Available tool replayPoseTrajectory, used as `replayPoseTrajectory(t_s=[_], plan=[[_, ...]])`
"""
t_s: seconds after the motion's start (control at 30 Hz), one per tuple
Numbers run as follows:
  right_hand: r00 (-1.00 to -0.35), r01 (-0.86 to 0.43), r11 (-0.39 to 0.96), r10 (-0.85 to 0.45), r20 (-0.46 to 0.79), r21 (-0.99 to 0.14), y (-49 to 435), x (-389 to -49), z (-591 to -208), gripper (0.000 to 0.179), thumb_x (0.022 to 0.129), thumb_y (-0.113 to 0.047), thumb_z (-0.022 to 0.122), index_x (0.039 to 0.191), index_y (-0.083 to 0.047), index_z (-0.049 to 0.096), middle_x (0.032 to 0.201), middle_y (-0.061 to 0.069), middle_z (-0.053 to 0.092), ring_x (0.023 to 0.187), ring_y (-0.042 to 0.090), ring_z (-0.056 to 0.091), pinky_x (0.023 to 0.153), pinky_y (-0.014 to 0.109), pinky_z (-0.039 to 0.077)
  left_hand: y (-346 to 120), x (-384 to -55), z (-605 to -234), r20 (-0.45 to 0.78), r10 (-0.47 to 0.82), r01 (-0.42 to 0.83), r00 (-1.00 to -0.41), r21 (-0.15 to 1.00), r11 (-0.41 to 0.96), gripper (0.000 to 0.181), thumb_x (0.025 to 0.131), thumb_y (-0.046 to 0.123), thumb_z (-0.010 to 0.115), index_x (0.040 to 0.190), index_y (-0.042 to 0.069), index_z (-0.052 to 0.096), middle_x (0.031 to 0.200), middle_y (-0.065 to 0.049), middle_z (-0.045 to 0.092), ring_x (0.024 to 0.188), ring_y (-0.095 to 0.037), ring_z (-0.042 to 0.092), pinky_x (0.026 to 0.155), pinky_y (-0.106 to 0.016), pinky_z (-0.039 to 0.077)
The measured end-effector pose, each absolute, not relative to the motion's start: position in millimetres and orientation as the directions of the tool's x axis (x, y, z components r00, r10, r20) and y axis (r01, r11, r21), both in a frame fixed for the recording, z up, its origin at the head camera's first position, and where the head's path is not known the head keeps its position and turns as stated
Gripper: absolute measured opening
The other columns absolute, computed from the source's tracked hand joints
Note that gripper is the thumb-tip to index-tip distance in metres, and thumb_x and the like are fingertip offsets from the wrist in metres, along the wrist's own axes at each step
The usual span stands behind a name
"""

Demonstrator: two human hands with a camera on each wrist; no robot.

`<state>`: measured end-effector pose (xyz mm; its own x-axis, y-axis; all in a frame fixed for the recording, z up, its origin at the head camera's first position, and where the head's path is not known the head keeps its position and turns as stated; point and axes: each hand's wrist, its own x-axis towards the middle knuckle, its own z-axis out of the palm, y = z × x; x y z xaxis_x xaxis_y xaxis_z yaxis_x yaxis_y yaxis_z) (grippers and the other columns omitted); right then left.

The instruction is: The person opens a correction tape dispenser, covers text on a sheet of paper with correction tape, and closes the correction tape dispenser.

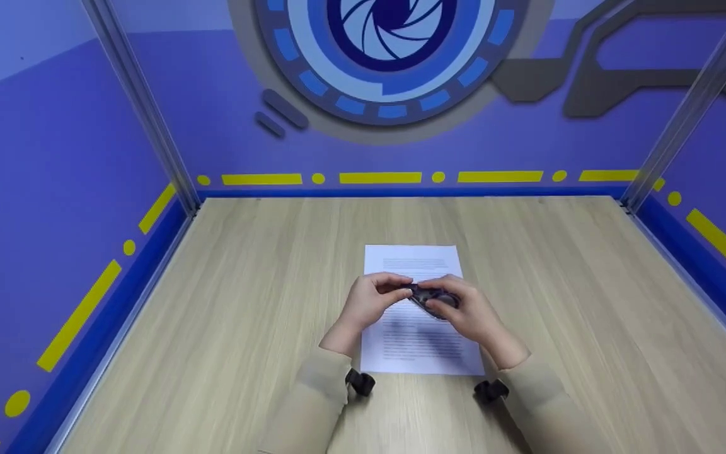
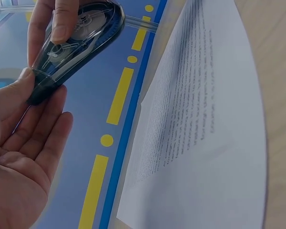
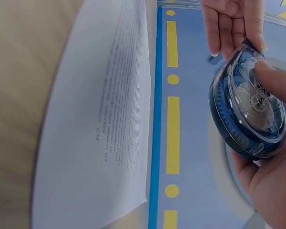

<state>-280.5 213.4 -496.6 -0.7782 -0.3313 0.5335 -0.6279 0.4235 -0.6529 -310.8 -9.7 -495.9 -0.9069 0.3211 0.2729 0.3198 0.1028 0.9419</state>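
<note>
Over the printed sheet, both hands hold a correction tape (image 1: 425, 296) with a clear, dark-tinted body; its spools show through the shell in the left wrist view. My left hand (image 1: 369, 302) pinches the narrow dark tip between thumb and fingers, its other fingers extended. My right hand (image 1: 470, 312) grips the wide, rounded end, with the thumb lying on the clear shell (image 3: 250, 109) in the right wrist view. The sheet of paper (image 1: 413, 360), covered with lines of text, lies flat below the hands, and their shadow falls on it.
A light wooden table (image 1: 262, 265) carries the paper. Blue-purple walls with yellow markings (image 1: 380, 178) stand at the back and both sides, joined by metal corner posts (image 1: 149, 113). A black band (image 1: 360, 383) sits at the left wrist, another (image 1: 491, 391) at the right.
</note>
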Motion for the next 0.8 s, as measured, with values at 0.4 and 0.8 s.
replayPoseTrajectory(t_s=[0.4, 0.8], plan=[[-0.798, -0.602, 0.429, -0.348, 0.492, -0.673, 212.9, -278.4, -492.2, 0.031, 0.089, -0.005, 0.076, 0.119, -0.011, 0.075, 0.113, 0.008, 0.076, 0.104, 0.013, 0.068, 0.09, 0.022, 0.056, -12.0, -310.7, -493.4, 0.264, 0.326, 0.319, -0.908, 0.939, 0.128, 0.021, 0.089, 0.007, 0.078, 0.109, -0.001, 0.079, 0.109, -0.02, 0.078, 0.102, -0.03, 0.076, 0.084, -0.02, 0.061], [-0.808, -0.589, 0.463, -0.321, 0.494, -0.662, 210.5, -278.3, -491.6, 0.032, 0.089, -0.004, 0.076, 0.12, -0.012, 0.075, 0.111, 0.007, 0.075, 0.103, 0.016, 0.069, 0.088, 0.029, 0.058, -8.8, -310.2, -495.7, 0.265, 0.258, 0.297, -0.929, 0.95, 0.096, 0.022, 0.088, 0.006, 0.079, 0.108, -0.003, 0.079, 0.108, -0.021, 0.078, 0.098, -0.026, 0.076, 0.079, -0.015, 0.058]])
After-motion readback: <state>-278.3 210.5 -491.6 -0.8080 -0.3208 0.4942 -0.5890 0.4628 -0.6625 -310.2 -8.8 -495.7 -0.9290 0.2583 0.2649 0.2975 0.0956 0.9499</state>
